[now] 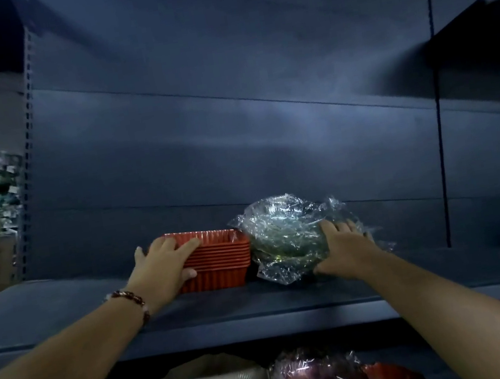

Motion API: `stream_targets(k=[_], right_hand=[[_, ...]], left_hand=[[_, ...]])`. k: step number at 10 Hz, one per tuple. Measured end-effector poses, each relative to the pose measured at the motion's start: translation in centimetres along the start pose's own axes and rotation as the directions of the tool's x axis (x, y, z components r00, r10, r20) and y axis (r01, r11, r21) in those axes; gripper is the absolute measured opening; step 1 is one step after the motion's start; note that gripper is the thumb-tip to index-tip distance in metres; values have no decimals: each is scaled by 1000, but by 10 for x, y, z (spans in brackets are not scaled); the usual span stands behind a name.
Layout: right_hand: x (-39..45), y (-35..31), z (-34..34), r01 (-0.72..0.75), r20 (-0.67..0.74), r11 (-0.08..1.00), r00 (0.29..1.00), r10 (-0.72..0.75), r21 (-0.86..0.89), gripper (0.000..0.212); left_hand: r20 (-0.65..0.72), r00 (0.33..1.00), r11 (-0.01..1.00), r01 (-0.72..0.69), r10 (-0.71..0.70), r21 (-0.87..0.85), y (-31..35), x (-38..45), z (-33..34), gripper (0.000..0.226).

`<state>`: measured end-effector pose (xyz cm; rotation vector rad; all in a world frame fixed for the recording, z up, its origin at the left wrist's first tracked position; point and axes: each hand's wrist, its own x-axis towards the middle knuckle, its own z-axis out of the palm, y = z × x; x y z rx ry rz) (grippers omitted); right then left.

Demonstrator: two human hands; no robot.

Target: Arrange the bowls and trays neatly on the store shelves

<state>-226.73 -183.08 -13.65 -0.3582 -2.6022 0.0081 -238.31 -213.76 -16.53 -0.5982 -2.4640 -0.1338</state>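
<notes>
While my left hand point(164, 263) grips the near left corner of a nested stack of red ribbed trays point(217, 259), fingers curled over its rim and thumb against its front, the stack sits on the dark shelf point(66, 317). Touching it on the right lies a bundle of bowls in clear plastic wrap point(284, 233). My right hand point(346, 246) rests on that bundle, fingers spread over the crinkled wrap.
</notes>
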Motion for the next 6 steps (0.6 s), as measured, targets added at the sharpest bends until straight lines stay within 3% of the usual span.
stream_targets(k=[1,2,3,4,5,6], right_hand=[[-17,-9,-9,-25,16,1000,1000,26,-14,107],[-34,-14,-25,87,27,996,996,-87,24,98],[-50,-18,-35,177,34,983,983,-179,56,91],[-61,-18,-33,157,24,969,986,-165,189,85],[-64,-16,-16,242,-134,968,964,-231,72,78],[-50,-20,-13,276,-177,958,942,-285,-73,72]], left_hand=[[6,998,992,60,-61,109,14,-15,-10,66],[-35,999,995,6,-2,104,25,-36,-29,68],[-74,995,998,-66,64,-17,38,-62,-51,69],[-40,997,993,-68,64,-100,36,-74,-60,73],[-57,996,995,-67,64,-67,27,-66,-57,82],[-61,998,999,-35,34,-15,28,-37,-51,75]])
